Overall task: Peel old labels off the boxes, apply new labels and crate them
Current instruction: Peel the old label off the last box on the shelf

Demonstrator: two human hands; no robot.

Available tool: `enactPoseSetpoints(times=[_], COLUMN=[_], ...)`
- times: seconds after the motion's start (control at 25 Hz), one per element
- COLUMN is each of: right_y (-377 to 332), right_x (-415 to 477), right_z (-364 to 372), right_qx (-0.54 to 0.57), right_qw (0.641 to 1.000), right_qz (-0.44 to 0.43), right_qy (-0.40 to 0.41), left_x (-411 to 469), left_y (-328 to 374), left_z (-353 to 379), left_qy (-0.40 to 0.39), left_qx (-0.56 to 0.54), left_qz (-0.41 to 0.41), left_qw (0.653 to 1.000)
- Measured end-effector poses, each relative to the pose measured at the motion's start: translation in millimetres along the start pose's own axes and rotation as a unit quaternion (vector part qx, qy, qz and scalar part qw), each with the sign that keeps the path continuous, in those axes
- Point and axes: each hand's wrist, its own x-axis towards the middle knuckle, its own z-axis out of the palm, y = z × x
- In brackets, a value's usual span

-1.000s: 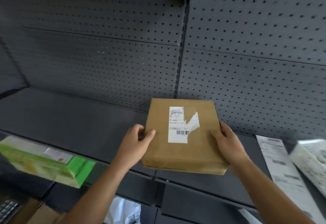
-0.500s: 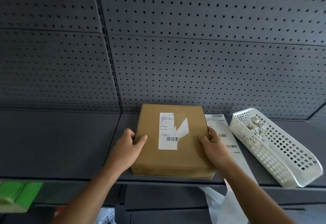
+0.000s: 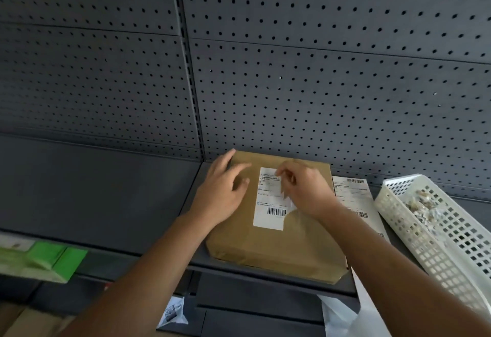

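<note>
A flat brown box lies on the dark grey shelf, its near edge at the shelf front. A white, partly torn old label with a barcode is stuck on its top. My left hand rests flat on the box's far left corner, fingers spread. My right hand is on the label, with curled fingertips at the torn upper edge of the label; whether they have hold of the paper is hidden.
A long white sheet of labels lies right of the box. A white perforated basket with crumpled scraps stands at the far right. Green packages sit lower left. Grey pegboard backs the shelf.
The box was set down on the shelf. Both hands left its sides: the left now lies on the top, the right moved onto the torn label.
</note>
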Motion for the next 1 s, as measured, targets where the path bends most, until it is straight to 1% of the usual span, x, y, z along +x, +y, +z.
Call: enactPoseSetpoints(times=[0.08,0.16,0.32,0.64,0.76,0.92,1.0], right_y=[-6.2,-8.8,-11.1,-9.9,-7.2,-10.0,-9.1], right_x=[22.2,35.3,45.3,50.1,49.1,51.3,52.1], right_z=[9.3,14.3,17.8,22.1,19.4,20.6,18.1], right_qx=[-0.021,-0.071,-0.112,-0.124,-0.086,-0.117,-0.090], right_qw=[0.999,0.996,0.991,0.990,0.994,0.989,0.991], right_qz=[0.003,0.016,0.034,0.030,0.047,0.032,0.043], right_qy=[-0.039,-0.058,-0.064,-0.067,-0.052,-0.084,-0.087], left_x=[7.3,7.7,7.1,6.7,7.9,7.4,7.6], left_y=[0.3,-0.9,-4.9,-5.6,-4.1,-5.2,-4.5], left_z=[5.8,10.9,15.7,15.7,14.2,12.2,11.6], left_qy=[-0.020,-0.021,-0.013,-0.036,-0.042,-0.049,-0.050], left_qx=[0.015,0.016,0.006,0.009,0.014,0.018,0.017], left_qz=[0.002,0.000,-0.002,-0.019,-0.018,-0.027,-0.025], left_qw=[1.000,1.000,1.000,0.999,0.999,0.998,0.998])
